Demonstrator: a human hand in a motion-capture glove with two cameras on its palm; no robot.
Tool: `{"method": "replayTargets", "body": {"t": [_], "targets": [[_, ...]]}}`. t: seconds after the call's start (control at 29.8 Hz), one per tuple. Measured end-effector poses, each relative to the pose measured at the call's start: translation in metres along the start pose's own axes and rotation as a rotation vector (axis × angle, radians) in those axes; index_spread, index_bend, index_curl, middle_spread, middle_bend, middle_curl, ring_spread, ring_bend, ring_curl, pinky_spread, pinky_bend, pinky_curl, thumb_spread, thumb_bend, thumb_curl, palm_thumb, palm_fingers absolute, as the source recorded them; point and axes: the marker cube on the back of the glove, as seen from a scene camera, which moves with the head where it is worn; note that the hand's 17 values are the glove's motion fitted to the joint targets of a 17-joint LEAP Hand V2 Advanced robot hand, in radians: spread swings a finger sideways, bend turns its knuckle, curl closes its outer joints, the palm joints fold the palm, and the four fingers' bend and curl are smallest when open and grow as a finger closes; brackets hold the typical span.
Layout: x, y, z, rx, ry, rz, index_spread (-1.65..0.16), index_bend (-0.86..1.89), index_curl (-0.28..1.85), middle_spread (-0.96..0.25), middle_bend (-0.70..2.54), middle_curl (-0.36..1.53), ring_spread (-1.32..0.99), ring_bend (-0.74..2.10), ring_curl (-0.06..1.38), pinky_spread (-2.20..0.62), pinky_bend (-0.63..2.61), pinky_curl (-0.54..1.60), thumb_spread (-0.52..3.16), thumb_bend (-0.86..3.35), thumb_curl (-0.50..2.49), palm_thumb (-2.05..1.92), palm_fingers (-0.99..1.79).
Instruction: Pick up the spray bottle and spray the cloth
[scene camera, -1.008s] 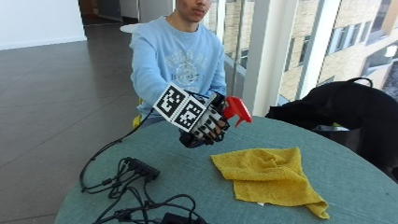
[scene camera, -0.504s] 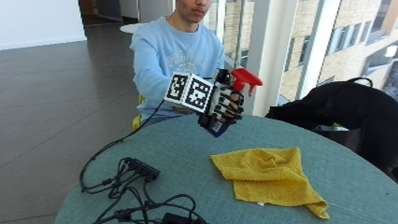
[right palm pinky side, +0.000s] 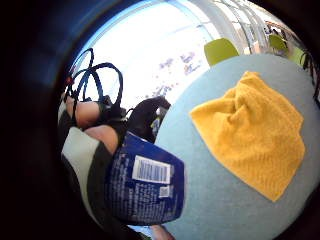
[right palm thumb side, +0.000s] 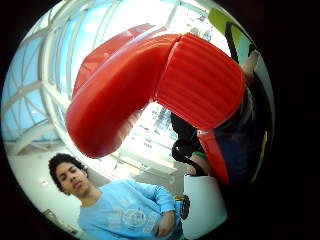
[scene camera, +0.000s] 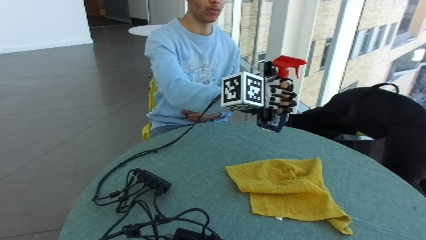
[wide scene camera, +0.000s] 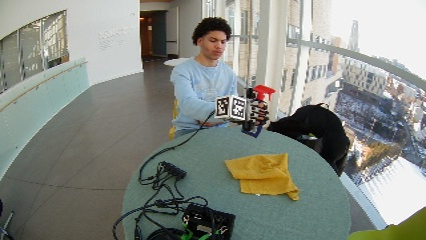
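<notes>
The gloved right hand (scene camera: 279, 97) holds a spray bottle (scene camera: 278, 107) up in the air above the far edge of the round desk (scene camera: 219, 165), in front of the seated person's chest. Its fingers (scene camera: 285, 96) are curled round the neck of the bottle, just below the red trigger head (scene camera: 289, 64), which sticks out above them and points toward the windows. The dark blue body of the bottle, with a white printed label (right palm pinky side: 152, 170), hangs below the fingers, clear of the desk top.

A yellow cloth (scene camera: 286, 187) lies crumpled and partly folded on the desk, lower than the fingers and on the side of them away from the person's body, well apart from the bottle. In the little finger side palm view the cloth (right palm pinky side: 252, 132) shows beyond the base of the bottle, flat on the grey-green desk surface.

On the other side of the fingers, near the desk's edge, a tangle of black cables with a power strip (scene camera: 150, 180) rests on the desk. A black bag (scene camera: 373, 112) sits beyond the desk by the windows. The person's bare left hand (scene camera: 200, 116) rests against their body behind the desk's rim.
</notes>
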Motion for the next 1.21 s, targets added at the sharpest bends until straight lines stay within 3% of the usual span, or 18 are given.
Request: {"method": "replayTargets", "body": {"t": [0.6, 1.21], "targets": [[0.003, 0.011, 0.126, -0.103, -0.087, -0.038, -0.23, 0.14, 0.47, -0.11, 0.29, 0.47, -0.07, 0.47, 0.38, 0.07, 0.24, 0.38, 0.59, -0.03, 0.74, 0.93, 1.11], [0.024, 0.012, 0.149, -0.136, -0.053, 0.008, -0.23, 0.13, 0.44, -0.11, 0.26, 0.47, -0.09, 0.39, 0.36, 0.06, 0.21, 0.37, 0.73, -0.04, 0.69, 0.91, 1.08]]}}
